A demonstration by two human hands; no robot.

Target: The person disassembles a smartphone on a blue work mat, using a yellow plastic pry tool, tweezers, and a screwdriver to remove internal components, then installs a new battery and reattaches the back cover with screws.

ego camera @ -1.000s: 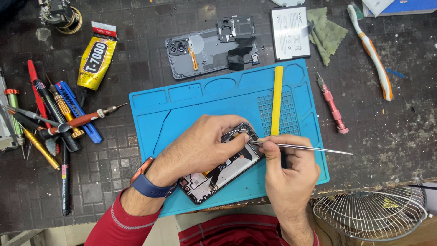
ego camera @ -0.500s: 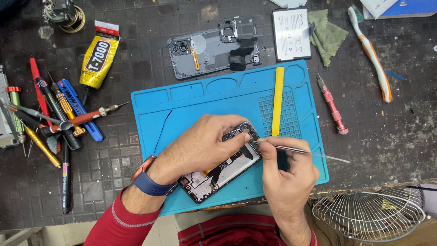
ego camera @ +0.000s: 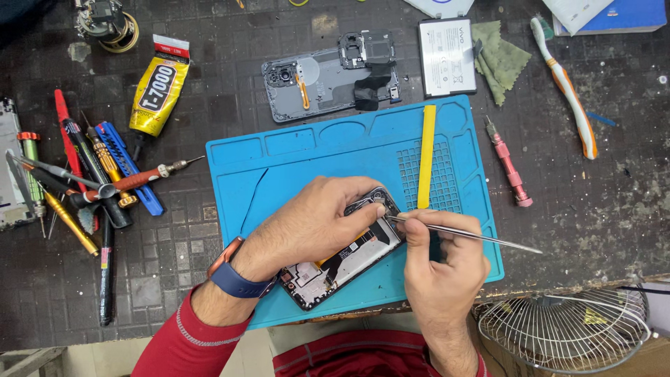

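The left hand (ego camera: 314,223) lies clenched over the opened phone (ego camera: 342,262) on the blue work mat (ego camera: 279,167), fingertips pinning its upper end. The right hand (ego camera: 440,269) grasps metal tweezers (ego camera: 460,234) between thumb and forefinger; compared with a second ago the tool lies tilted slightly more downward away from the fingers, while its tips remain at the phone's top corner, just beside the left fingertips. Judged from this, the work inside the frame is a fine adjustment at one spot. A yellow pry stick (ego camera: 426,157) lies beyond the fingers; a pink screwdriver (ego camera: 508,167) lies off the mat beside it.
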